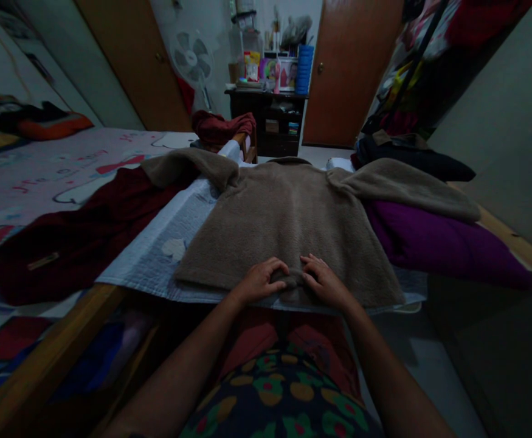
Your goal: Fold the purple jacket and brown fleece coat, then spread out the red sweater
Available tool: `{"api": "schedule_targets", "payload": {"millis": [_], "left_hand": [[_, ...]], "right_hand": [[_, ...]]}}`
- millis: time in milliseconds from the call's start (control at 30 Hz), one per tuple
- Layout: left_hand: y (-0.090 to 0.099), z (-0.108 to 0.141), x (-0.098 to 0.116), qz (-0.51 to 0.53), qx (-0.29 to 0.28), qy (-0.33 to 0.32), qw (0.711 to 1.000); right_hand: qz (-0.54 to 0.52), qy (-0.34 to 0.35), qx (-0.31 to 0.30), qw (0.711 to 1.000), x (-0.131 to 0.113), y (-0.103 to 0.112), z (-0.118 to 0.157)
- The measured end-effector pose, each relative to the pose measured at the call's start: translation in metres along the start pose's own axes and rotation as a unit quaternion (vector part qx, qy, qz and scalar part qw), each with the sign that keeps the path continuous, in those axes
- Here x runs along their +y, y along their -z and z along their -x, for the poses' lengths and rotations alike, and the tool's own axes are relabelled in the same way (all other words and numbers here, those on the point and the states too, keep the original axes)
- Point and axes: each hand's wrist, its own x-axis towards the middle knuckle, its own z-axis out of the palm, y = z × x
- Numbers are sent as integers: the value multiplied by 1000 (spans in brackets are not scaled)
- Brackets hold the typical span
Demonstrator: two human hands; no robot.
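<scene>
A brown fuzzy coat (288,219) lies spread out, back side up, on a light blue quilted cloth (156,255). Its sleeves reach out to both sides and its collar points away from me. My left hand (263,280) rests on the coat near the hem, thumb and fingers apart. Just right of it, my right hand (323,280) lies on the same part with its fingers spread. Between the two hands the fabric shows a small raised wrinkle. The undersides of my fingers are hidden.
Under the left sleeve lies a dark red garment (83,231); under the right one, a purple folded cloth (439,243). Dark folded clothes (411,155) sit behind. A wooden bed rail (60,353) runs at left. Further back stand a fan (193,58) and a dark cabinet (266,121).
</scene>
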Motion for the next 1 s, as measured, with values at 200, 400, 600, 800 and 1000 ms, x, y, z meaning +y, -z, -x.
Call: {"api": "schedule_targets", "payload": {"millis": [200, 400, 600, 800, 1000], "left_hand": [[0, 0, -1, -1, 0, -8, 1000], [-1, 0, -1, 2, 5, -9, 1000], [0, 0, 0, 2, -1, -3, 1000], [1, 0, 2, 3, -5, 0, 1000], [0, 0, 1, 5, -8, -2, 1000]], "right_hand": [[-1, 2, -4, 1000, 1, 0, 0], [2, 0, 1, 1000, 3, -2, 0], [-1, -7, 0, 1000, 0, -1, 0], [-4, -7, 3, 1000, -1, -1, 0], [-4, -4, 3, 1000, -1, -1, 1]]}}
